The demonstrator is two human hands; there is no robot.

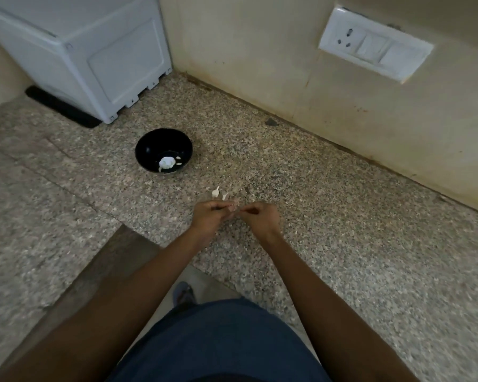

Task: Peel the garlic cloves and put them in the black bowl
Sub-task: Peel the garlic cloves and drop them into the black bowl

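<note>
Both sets of fingers are bunched up together right over the desk, left hand and right hand meeting tip to tip. They're pinching a small pale thing between them, pretty sure it's a garlic clove, but it's tiny and mostly hidden by the fingertips so I can't tell how much skin is on it. Fingers on both hands are curled in, thumbs tucked toward the middle.

Just past the hands, two little white bits lie on the desk, thin and flaky with pointy tails, they look like papery peel or small cloves, can't say which. Further out and to the left sits the black bowl, round, smooth, glossy. Inside it there's a white rounded lump of garlic with a couple of small pale cloves beside it.

No readable writing or brand anywhere that I can make out.

The desk is speckled granite-type stone, grey-brown with a grainy pattern, and it wraps around in an L with visible seams. Back left there's a big white plastic appliance with moulded panels, standing on a black mat. The wall behind is cream, a bit stained near the bottom, with a white switch plate holding a three-pin socket and rocker switches. Near the bottom, blue clothing and a blue slipper on the floor.
</note>
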